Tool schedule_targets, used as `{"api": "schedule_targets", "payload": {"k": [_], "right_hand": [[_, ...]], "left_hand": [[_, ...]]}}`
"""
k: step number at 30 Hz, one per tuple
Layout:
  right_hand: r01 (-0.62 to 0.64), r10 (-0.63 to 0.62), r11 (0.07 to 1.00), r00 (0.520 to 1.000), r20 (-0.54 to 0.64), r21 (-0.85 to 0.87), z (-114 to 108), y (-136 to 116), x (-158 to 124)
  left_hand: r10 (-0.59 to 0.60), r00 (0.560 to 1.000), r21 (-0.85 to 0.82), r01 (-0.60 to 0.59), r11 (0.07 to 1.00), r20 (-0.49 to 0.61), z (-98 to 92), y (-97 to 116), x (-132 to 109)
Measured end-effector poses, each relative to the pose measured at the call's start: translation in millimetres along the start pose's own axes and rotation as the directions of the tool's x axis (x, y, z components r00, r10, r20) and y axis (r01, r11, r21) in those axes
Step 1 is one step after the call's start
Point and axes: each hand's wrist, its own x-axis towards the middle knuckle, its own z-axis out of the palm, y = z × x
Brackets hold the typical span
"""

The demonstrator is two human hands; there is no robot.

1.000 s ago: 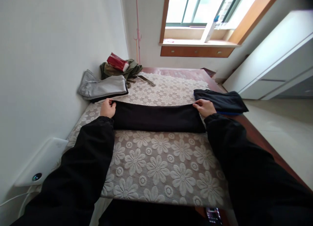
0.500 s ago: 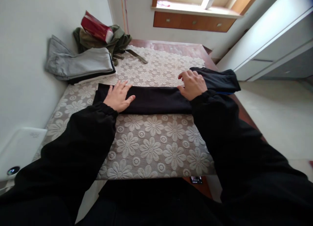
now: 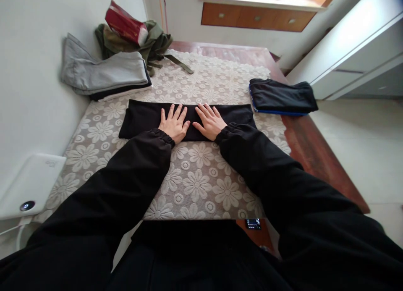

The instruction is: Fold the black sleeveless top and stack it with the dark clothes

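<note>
A black folded garment (image 3: 145, 116), long and narrow, lies flat across the patterned tablecloth (image 3: 197, 182) in front of me. Its exact kind does not show. My left hand (image 3: 174, 123) rests palm down near its middle, fingers spread. Close beside it, my right hand (image 3: 210, 121) also presses flat on the cloth with fingers apart. Neither hand grips anything; a narrow strip of black fabric shows between them.
At the right edge sits a folded stack of dark clothes (image 3: 281, 97) with blue beneath. Grey folded pants (image 3: 107, 74) top a pile by the left wall. Behind them is an olive bag (image 3: 157, 41) with a red package (image 3: 124, 22). A white power bank (image 3: 34, 186) is at lower left.
Both hands have moved inward along the black garment and now lie close together at its middle. My right hand, earlier raised with curled fingers near the right end, is now flat.
</note>
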Motion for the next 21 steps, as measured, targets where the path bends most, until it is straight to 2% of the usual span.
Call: {"api": "schedule_targets", "payload": {"k": [5,8,11,14,18,21], "right_hand": [[-0.018,0.018,1.000,0.998,0.062,-0.008,3.3,1.0,3.3],[-0.021,0.021,1.000,0.998,0.055,-0.010,5.3,0.8,4.0],[0.060,-0.060,0.998,0.998,0.016,-0.016,4.9,-0.9,2.9],[0.151,-0.150,0.988,0.988,0.040,-0.018,3.3,-2.8,3.2],[0.097,-0.096,0.995,0.992,0.085,-0.002,3.6,-2.7,7.1],[0.088,-0.089,0.996,0.994,0.058,0.024,5.0,-1.9,9.0]], "left_hand": [[0.006,1.000,0.017,-0.006,1.000,-0.005,1.8,-0.1,1.4],[0.025,0.999,0.036,-0.024,0.999,-0.021,1.5,-1.3,3.8],[0.070,0.997,0.035,-0.069,0.997,-0.031,0.8,-2.8,6.5],[0.102,0.995,0.004,-0.102,0.995,-0.011,0.8,-4.1,8.2],[0.116,0.993,-0.013,-0.115,0.993,0.011,1.2,-4.7,8.4],[0.116,0.993,-0.011,-0.116,0.993,0.013,1.1,-4.5,8.6]]}}
